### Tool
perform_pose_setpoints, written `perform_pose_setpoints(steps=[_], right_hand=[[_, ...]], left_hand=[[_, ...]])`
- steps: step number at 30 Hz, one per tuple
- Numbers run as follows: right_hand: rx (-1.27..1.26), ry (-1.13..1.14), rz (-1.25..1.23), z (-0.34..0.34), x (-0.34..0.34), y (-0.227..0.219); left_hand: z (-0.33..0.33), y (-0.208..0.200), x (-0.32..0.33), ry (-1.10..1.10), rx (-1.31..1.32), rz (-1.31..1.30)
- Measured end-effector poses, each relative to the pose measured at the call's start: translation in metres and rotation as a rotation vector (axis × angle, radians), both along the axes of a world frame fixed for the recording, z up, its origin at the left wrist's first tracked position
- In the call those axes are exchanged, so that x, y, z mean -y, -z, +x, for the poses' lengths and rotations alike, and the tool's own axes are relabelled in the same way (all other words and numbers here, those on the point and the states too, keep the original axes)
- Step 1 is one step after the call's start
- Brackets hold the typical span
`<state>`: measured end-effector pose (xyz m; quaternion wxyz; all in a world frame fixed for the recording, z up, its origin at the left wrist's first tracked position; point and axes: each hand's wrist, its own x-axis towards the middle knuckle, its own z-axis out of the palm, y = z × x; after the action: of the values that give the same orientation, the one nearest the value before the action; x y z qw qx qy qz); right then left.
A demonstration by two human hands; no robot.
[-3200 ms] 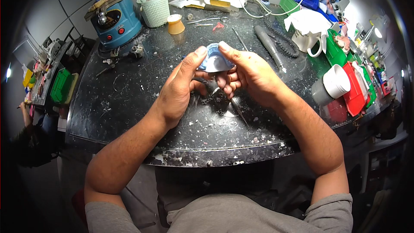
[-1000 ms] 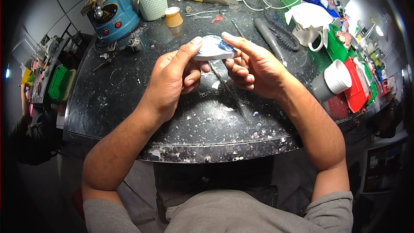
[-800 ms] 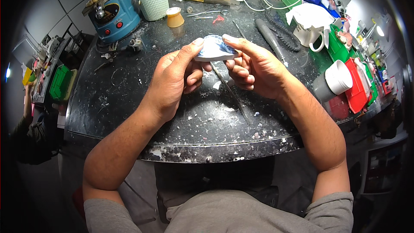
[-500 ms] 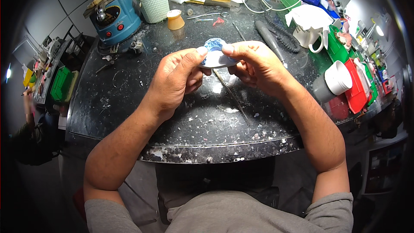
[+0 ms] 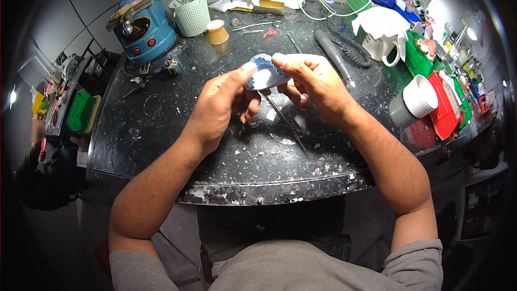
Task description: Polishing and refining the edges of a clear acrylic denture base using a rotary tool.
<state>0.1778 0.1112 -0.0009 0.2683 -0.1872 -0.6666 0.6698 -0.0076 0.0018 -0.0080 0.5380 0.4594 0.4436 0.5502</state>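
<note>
Between my two hands, above the middle of the worktop, is a white dental cast [image 5: 267,80] with a blue, rough-textured arch along its upper rim. My left hand [image 5: 219,101] pinches its left end, thumb on top and the other fingers curled below. The right end is gripped by my right hand [image 5: 319,78], its thumb on the blue rim and its fingers partly hidden underneath. Under the cast, a thin metal tool [image 5: 288,125] lies on the black table. A grey handpiece [image 5: 335,54] with a coiled cord rests beyond my right hand.
The worn black worktop [image 5: 161,129] carries a blue machine [image 5: 144,37], a pale green basket of tools [image 5: 191,17] and an amber cup [image 5: 217,33] at the back left. A white tub [image 5: 420,96], a mug [image 5: 379,48] and a red bin [image 5: 445,109] crowd the right side.
The cast has tilted and turned, its right end rising, and moved slightly left. My right thumb has shifted along the blue rim, and the fingers under the cast have loosened a little.
</note>
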Motion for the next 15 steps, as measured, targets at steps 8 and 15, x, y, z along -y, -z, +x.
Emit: perform_pose_setpoints(steps=[8, 15], right_hand=[[-0.027, 0.187, 0.237, -0.006, -0.020, 0.013], [0.099, 0.271, 0.425, 0.007, -0.038, 0.025]], left_hand=[[-0.008, 0.005, -0.009, -0.452, -0.385, 0.394], [-0.099, -0.063, -0.026, -1.008, -0.696, 0.732]])
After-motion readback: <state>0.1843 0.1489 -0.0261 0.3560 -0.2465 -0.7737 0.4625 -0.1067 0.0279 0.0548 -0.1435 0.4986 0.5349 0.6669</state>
